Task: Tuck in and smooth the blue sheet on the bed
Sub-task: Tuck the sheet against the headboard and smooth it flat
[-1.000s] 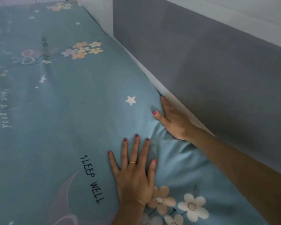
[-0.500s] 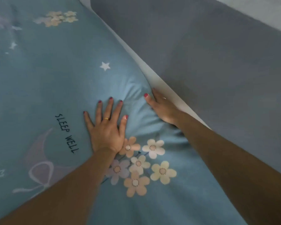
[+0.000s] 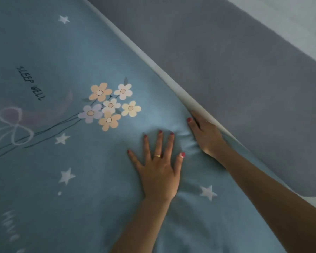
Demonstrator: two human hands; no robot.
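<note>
The blue sheet point(image 3: 66, 52), printed with flowers, stars and the words "SLEEP WELL", covers the bed across the left and middle of the view. My left hand point(image 3: 159, 168) lies flat on it with fingers spread, pressing the fabric down near the bed's right edge. My right hand point(image 3: 207, 136) is at that edge, its fingers pushed down between the sheet and the grey panel and hidden from the knuckles on; only the thumb shows on top. Small folds bunch in the sheet between the two hands.
A grey padded panel point(image 3: 235, 70) runs diagonally along the bed's right side. A pale strip of mattress edge point(image 3: 153, 59) shows between the sheet and the panel. A white wall point(image 3: 299, 21) lies beyond at the top right.
Both hands have slid along the bed's edge toward me, past the flower print, which now lies beyond my left hand. The right hand keeps its fingers down in the gap.
</note>
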